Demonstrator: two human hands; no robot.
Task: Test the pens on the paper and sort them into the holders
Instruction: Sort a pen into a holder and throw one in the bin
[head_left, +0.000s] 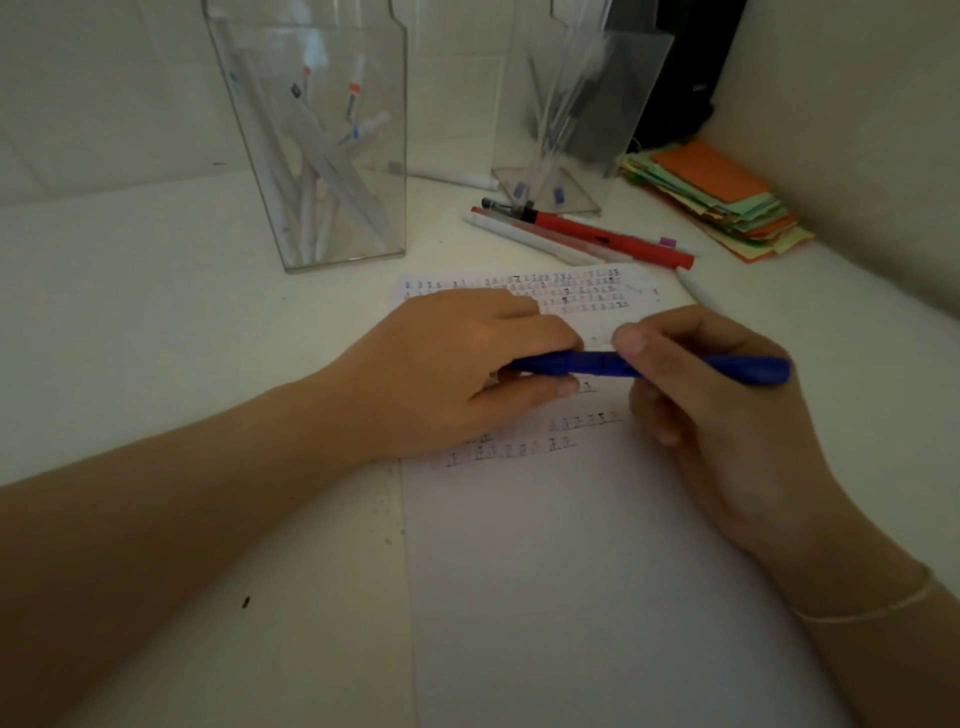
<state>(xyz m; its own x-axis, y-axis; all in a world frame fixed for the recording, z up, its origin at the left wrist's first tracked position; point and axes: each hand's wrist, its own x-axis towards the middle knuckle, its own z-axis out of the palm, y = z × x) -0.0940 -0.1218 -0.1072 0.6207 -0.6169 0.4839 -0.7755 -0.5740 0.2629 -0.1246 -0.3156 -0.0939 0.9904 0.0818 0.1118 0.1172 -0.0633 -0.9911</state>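
A blue pen (597, 364) lies level above the paper (571, 571), held at both ends. My left hand (467, 369) grips its left part, which looks like the cap end. My right hand (696, 384) pinches the barrel, whose right end sticks out past my fingers. The paper bears rows of small test marks near its top and under my hands. A clear holder (322, 145) at the back left contains several white pens. A second clear holder (571, 124) at the back middle holds a few thin pens.
A red pen (613, 239), a white pen (530, 239) and a clear one lie loose in front of the second holder. Another white pen (698, 291) lies by the paper's top right corner. A stack of coloured paper slips (722, 202) sits at the back right, near the wall.
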